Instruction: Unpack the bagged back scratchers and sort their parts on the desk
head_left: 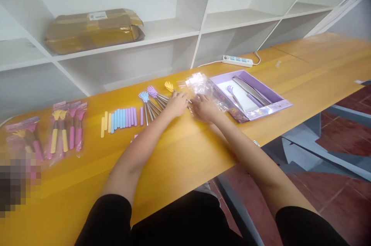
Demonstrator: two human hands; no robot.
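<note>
My left hand (pixel 178 104) is closed on a yellow-headed back scratcher (pixel 169 86), its claw showing beyond the fingers and a bit of metal rod to the right. Close by, my right hand (pixel 205 107) has its fingers curled at the edge of clear plastic bags (pixel 199 80); what it grips is hidden. Left of my hands lie blue-headed back scratchers (pixel 144 97) and purple-headed back scratchers (pixel 152 91) with bare metal rods. Beside them is a row of loose handle sleeves, with yellow sleeves (pixel 106 121), blue sleeves (pixel 118 118) and purple sleeves (pixel 130 117).
A purple box (pixel 278 102) at right holds a purple back scratcher (pixel 232 93) and metallic-looking items. Bagged back scratchers (pixel 63 132) lie at left. A power strip (pixel 237 60) is behind. A taped carton (pixel 92 31) sits on the white shelf (pixel 171 31).
</note>
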